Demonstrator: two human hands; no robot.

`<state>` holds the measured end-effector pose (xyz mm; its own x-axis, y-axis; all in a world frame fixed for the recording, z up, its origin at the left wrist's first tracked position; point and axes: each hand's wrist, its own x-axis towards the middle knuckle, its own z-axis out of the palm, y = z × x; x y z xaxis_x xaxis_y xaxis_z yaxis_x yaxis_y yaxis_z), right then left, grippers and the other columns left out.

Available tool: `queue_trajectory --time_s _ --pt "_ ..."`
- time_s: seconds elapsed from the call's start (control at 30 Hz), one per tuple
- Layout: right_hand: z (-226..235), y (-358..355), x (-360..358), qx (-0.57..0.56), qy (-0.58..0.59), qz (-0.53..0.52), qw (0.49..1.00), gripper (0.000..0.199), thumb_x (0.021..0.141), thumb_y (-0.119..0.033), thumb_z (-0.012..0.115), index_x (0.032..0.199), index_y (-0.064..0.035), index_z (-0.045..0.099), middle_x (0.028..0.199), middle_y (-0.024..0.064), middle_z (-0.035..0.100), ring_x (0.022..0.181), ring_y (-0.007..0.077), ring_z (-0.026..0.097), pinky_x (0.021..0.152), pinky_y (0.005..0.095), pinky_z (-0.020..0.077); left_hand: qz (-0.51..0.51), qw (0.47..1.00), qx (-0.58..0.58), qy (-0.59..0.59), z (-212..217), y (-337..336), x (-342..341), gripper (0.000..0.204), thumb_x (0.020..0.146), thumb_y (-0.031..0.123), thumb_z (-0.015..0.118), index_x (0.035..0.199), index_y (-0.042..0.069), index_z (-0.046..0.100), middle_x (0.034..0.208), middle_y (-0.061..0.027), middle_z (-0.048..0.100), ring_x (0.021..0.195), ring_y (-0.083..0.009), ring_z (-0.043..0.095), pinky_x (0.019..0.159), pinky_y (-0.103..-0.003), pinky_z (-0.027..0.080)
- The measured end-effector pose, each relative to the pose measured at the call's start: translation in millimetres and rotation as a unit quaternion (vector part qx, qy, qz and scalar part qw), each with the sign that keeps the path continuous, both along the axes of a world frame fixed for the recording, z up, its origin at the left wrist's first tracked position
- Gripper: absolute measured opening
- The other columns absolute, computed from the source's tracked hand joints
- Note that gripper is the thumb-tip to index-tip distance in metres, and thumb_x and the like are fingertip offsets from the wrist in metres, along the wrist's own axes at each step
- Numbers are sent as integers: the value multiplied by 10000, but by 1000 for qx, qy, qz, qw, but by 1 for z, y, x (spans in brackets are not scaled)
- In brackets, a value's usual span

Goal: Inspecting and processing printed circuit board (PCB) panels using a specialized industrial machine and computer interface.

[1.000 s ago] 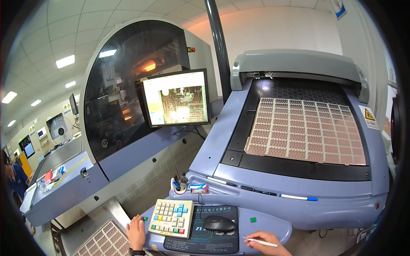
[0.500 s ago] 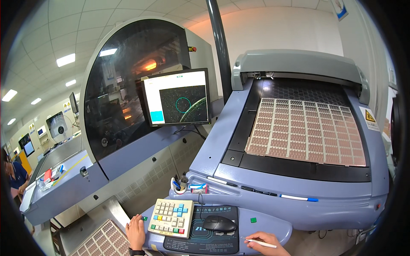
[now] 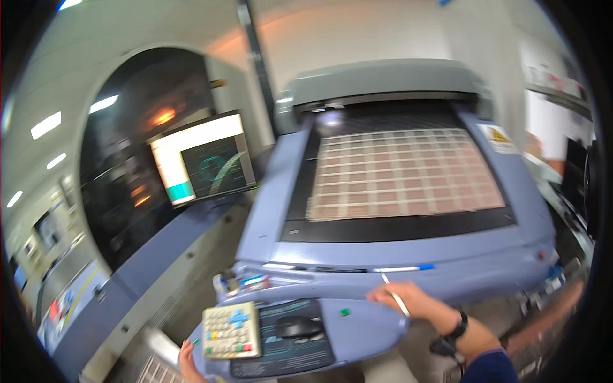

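Above the right end of the small blue shelf, my right hand (image 3: 408,299) is closed on a slim white pen (image 3: 398,301), which slants up toward the machine's front edge. A dark watch is on that wrist. My left hand (image 3: 189,362) shows only in part at the shelf's left edge, blurred, its fingers stretched out beside the cream keypad (image 3: 231,330) and holding nothing I can see. A black mouse (image 3: 299,327) lies on the dark mouse pad (image 3: 274,367) between the hands. Past them, a pinkish gridded panel (image 3: 402,172) lies flat on the machine's black bed (image 3: 396,229).
More pens (image 3: 348,269) lie along the machine's front ledge. A pen cup (image 3: 225,283) stands behind the keypad. The monitor (image 3: 203,159) stands at the left before a dark-windowed machine (image 3: 143,153). A grey cover (image 3: 383,80) spans the bed's far end.
My view has swung right, so the scene sits further left and is blurred. My right hand, with the white pen, has risen from beside the mouse pad toward the machine's front ledge.
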<state>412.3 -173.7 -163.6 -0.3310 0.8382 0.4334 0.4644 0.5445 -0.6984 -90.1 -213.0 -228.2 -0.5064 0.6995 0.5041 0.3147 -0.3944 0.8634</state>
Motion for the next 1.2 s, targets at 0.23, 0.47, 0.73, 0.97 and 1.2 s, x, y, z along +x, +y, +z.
queue_trajectory --time_s 0.23,0.47,0.73,0.97,1.2 --pt "50 96 143 250 -404 -333 815 243 803 -282 658 986 -161 553 893 62 613 914 262 605 743 421 450 -333 934 66 -110 32 -41 95 518 1002 421 346 1140 -29 562 1170 -193 585 1144 -325 524 1013 -491 387" --pt "73 134 154 233 -495 -361 755 254 711 -331 701 843 -141 597 766 29 634 890 211 628 713 392 453 -391 912 -3 -122 20 -33 113 524 1001 423 352 1139 -34 569 1181 -197 587 1114 -306 546 994 -449 405" --pt "92 136 148 378 -544 -252 706 177 790 -257 611 918 -135 618 800 56 640 863 214 637 772 417 464 -397 901 -24 -171 31 -39 121 464 1010 390 351 1105 -6 576 1103 -175 615 1067 -292 571 977 -419 424" --pt "114 134 132 523 -413 -284 690 210 828 -158 537 1035 -137 564 839 54 611 795 215 640 783 386 502 -541 773 -85 -320 77 -22 158 332 996 283 427 1055 0 590 989 -125 622 948 -245 578 916 -400 448" --pt "194 95 141 506 -283 -384 718 210 859 -118 532 1063 -123 582 779 69 637 692 240 648 594 342 523 -681 665 -191 -240 103 30 211 355 1001 303 395 1137 30 577 1118 -138 611 1086 -266 560 976 -447 402"
